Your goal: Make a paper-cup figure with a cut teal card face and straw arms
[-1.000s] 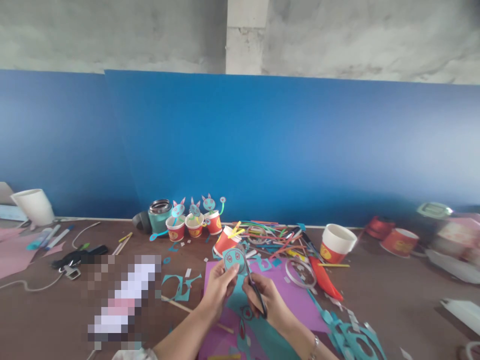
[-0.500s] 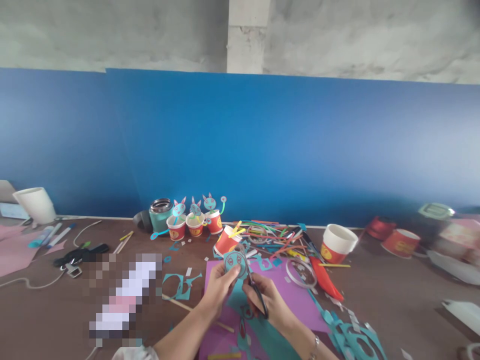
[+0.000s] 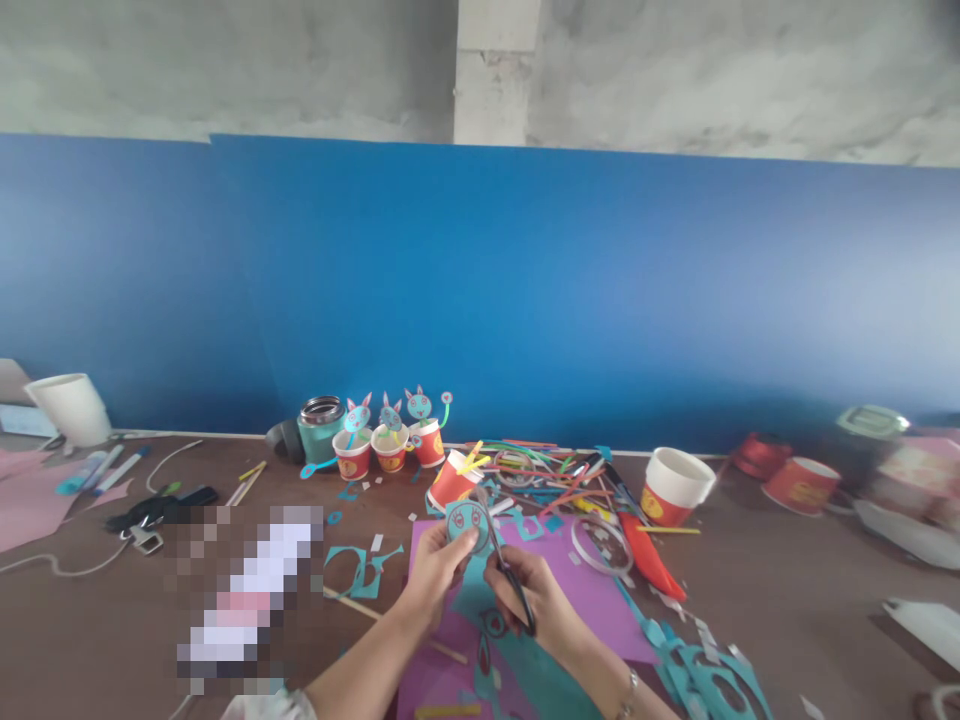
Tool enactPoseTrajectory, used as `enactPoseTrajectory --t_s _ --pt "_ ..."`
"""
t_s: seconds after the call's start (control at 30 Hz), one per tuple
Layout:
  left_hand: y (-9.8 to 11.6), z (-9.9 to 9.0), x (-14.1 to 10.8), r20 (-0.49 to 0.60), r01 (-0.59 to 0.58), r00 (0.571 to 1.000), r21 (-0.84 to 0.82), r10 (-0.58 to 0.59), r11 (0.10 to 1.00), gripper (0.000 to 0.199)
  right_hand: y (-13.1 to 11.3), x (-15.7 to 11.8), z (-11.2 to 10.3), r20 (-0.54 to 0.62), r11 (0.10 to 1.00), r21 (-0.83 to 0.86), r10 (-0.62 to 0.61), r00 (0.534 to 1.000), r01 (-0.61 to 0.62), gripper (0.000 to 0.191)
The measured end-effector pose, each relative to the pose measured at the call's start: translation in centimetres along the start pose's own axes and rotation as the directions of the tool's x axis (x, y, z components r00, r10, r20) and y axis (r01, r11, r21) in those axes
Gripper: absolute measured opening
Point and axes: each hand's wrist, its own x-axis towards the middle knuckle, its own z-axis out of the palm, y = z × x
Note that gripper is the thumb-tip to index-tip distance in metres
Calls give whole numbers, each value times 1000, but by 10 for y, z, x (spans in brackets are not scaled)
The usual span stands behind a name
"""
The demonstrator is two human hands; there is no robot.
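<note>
My left hand (image 3: 433, 572) pinches a piece of light-blue paper (image 3: 463, 522) with a face drawn on it, the thumb pressing on its lower part. My right hand (image 3: 546, 602) is closed round the dark handles of a pair of scissors (image 3: 515, 585). The blades point up and away, along the right edge of the face. Whether they are parted there is too small to tell. Below both hands, blue paper (image 3: 540, 675) with more drawn shapes lies on a purple sheet (image 3: 600, 615).
Behind my hands stand several red-and-white paper cups (image 3: 352, 460), some bearing cat-like paper faces. Coloured pipe cleaners (image 3: 555, 480) lie heaped to their right. A tape roll (image 3: 602, 546), a red pointed object (image 3: 654, 560) and blue paper offcuts (image 3: 712, 680) lie at the right. A stick (image 3: 352, 603) lies left.
The face paper has shifted very slightly left and down in the left hand. The scissors stay along its right edge, and both hands hold nearly the same place.
</note>
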Motion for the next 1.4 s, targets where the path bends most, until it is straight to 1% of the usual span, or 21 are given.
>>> enactPoseTrajectory --t_s 0.3,0.37,0.5,0.67,0.83,1.0,1.13,1.2,1.3,1.4 --pt "3 1 0 -53 -26 998 10 27 1000 45 -1 -1 0 0 1000 -3 0 1000 0 32" --pt "4 2 -1 -49 -23 999 -3 23 1000 45 -1 -1 -1 11 1000 4 11 1000 -11 31" --pt "8 4 -3 -5 -1 1000 -22 1 1000 40 -1 -1 -2 42 999 41 6 999 -8 32" --pt "12 5 -5 -36 -11 999 -3 11 1000 39 3 0 -3 20 1000 27 3 1000 -4 31" --pt "9 3 -2 -31 -12 999 -1 12 1000 38 5 1 -3 24 1000 2 -4 1000 4 30" --pt "8 2 -1 -37 -11 999 -5 10 1000 37 2 0 -2 26 1000 -16 1 1000 -1 30" --pt "9 3 -1 -57 -24 998 -26 22 999 37 0 0 -3 18 999 -38 10 1000 -9 31" --pt "9 3 -1 -85 -38 996 -40 35 998 37 0 0 -3 16 999 -35 6 1000 -5 32" --pt "8 3 -1 -142 -47 989 -20 43 999 41 0 1 -4 12 1000 -25 -7 1000 7 33" --pt "8 1 0 -148 -47 988 3 47 999 43 1 0 -4 12 1000 -21 1 1000 0 33"
